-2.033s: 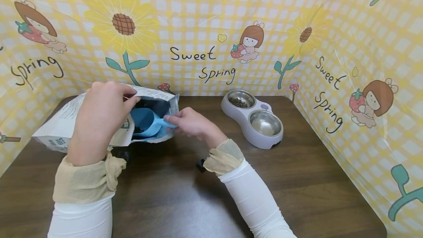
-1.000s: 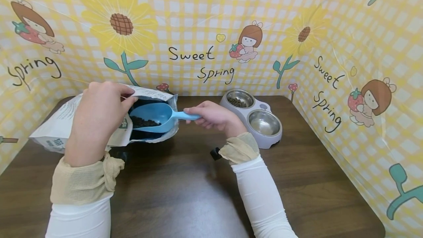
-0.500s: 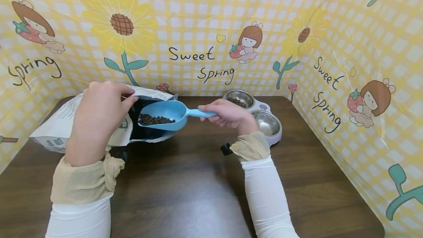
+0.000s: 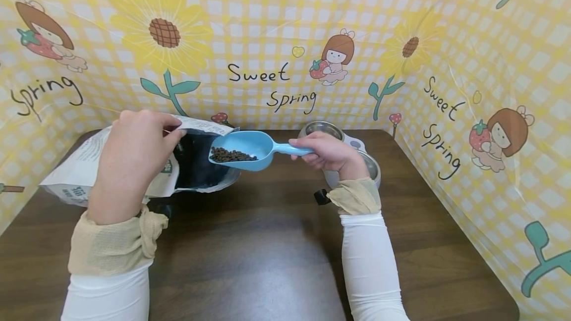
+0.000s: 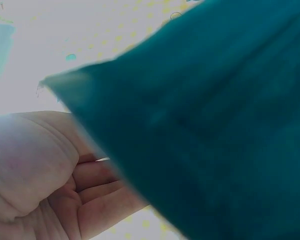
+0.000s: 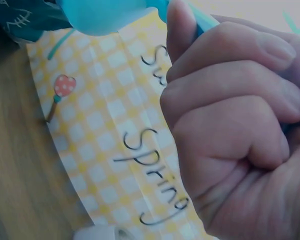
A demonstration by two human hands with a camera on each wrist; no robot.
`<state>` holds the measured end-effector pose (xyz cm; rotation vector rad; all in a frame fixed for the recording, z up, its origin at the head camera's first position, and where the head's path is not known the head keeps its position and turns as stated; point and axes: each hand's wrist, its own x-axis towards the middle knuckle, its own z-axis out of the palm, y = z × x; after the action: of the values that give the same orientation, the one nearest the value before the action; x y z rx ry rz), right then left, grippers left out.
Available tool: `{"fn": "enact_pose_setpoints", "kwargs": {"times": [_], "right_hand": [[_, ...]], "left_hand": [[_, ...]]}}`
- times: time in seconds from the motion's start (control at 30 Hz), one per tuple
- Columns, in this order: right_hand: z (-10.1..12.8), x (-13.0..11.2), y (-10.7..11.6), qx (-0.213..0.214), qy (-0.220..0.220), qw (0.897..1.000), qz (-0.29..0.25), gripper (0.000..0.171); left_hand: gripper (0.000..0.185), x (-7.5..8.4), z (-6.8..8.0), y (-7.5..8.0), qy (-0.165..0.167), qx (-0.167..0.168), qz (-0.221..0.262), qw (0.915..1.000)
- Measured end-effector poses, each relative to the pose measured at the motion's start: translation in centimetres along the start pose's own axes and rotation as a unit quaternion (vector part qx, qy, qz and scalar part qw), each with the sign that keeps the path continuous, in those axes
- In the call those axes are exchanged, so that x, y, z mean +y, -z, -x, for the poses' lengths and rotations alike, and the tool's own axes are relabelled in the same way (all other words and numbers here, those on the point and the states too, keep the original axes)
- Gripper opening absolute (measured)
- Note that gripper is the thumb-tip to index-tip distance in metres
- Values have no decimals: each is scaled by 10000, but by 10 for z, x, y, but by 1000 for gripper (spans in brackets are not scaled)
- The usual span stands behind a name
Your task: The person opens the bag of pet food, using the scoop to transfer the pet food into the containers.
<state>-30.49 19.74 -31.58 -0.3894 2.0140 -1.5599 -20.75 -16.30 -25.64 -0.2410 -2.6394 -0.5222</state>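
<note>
My right hand (image 4: pixel 332 152) grips the handle of a light blue scoop (image 4: pixel 250 145), fingers curled round it as the right wrist view shows. Brown kibble (image 4: pixel 232 155) lies in the scoop, whose front edge overlaps the mouth of a white food bag (image 4: pixel 76 162). The bag lies on its side with its dark inside facing right. With thumb and fingers, my left hand (image 4: pixel 134 157) pinches the upper edge of the bag's opening and holds it up. A teal bag flap (image 5: pixel 190 125) fills much of the left wrist view and hides the fingertips.
Behind my right hand stands a lilac double pet bowl (image 4: pixel 332 178) with two steel dishes, partly covered by the hand and wrist. The brown wooden table (image 4: pixel 250 251) meets a yellow checked cloth wall (image 4: pixel 267 24) at the back and sides.
My right hand has drawn the scoop out of the bag toward the right, bringing kibble with it, and now covers part of the double bowl. My left hand has stayed on the bag.
</note>
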Motion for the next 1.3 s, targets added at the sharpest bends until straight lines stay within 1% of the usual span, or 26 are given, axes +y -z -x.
{"fn": "enact_pose_setpoints", "kwargs": {"times": [0.1,0.27,0.4,0.53,0.7,0.87,1.13,1.3], "right_hand": [[9,2,11,-70,75,9998,-198,42],[26,10,35,20,100,9984,-561,46],[38,17,51,277,181,9956,-881,50],[44,24,61,509,365,9911,-1173,52],[43,28,68,973,467,9822,-1535,52],[42,31,72,1466,332,9715,-1835,52],[42,34,75,1954,97,9589,-2055,48],[42,35,75,2236,34,9513,-2121,45]], "left_hand": [[24,0,0,0,-15,41,-6,10000],[22,1,0,0,-45,100,26,9999],[18,0,0,1,-56,130,59,9999],[18,-1,0,1,-82,132,51,9999],[19,-2,0,1,-69,116,38,9999],[21,-1,1,0,-37,67,17,10000],[23,0,0,0,0,26,30,10000],[24,0,0,1,8,-15,29,10000]]}}
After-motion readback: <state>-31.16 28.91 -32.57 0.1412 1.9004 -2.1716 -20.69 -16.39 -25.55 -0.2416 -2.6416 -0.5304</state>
